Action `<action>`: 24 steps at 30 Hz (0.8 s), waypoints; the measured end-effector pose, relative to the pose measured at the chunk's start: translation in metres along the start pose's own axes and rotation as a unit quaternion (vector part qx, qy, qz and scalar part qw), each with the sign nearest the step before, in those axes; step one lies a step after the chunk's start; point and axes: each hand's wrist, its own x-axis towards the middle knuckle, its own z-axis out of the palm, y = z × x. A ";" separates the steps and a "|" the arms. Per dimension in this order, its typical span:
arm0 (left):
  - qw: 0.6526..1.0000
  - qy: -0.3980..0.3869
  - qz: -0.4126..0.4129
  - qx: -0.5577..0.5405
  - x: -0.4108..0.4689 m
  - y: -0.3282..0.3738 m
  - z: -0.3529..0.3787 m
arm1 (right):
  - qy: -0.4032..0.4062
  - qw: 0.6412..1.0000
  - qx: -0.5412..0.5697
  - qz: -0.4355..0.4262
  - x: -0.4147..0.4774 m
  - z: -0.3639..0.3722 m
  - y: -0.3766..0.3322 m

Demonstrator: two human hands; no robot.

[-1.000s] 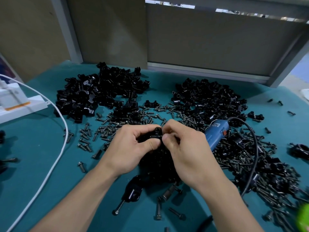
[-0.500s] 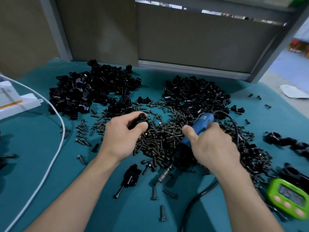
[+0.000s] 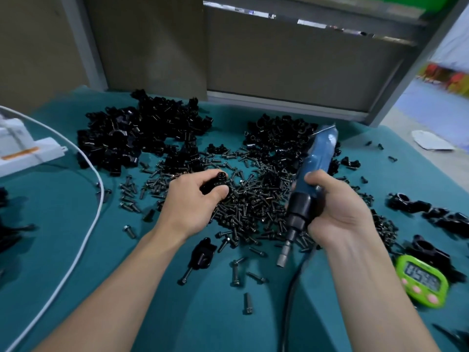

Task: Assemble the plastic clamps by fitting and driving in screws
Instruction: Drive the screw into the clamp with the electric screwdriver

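Left hand (image 3: 195, 201) is curled round one black plastic clamp (image 3: 215, 185), which is pinched between thumb and forefinger just above the near-left edge of the screw pile (image 3: 253, 201). A round part is seen at the top of the held clamp; whether it is a screw head or a boss cannot be told.

Right hand (image 3: 337, 212) is closed in a full grip round the electric screwdriver (image 3: 317, 158). The blue body is tilted up and away from the person, and the black collar and metal bit (image 3: 284, 257) are pointed down at the table (image 3: 76, 224). The bit is held apart from the clamp, to its right. A black cord (image 3: 291, 301) is seen below the right hand and runs to the lower edge of the view.

Two heaps of loose clamp parts are laid at the far side of the table: a left heap (image 3: 142, 133) and a right heap (image 3: 279, 138). The screw pile is spread between them and the hands. One clamp with a screw protruding (image 3: 201, 255) lies on the table between the forearms, with a few single screws (image 3: 236, 273) beside it. Further clamps (image 3: 431, 212) are set out in a row at the right.

A green timer (image 3: 421, 280) lies at the right. A white cable (image 3: 83, 240) and a white box (image 3: 22, 146) are located at the left.
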 end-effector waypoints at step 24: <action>0.999 -0.019 -0.021 -0.015 0.005 -0.011 0.002 | -0.174 0.959 0.219 0.056 0.073 -0.008 0.019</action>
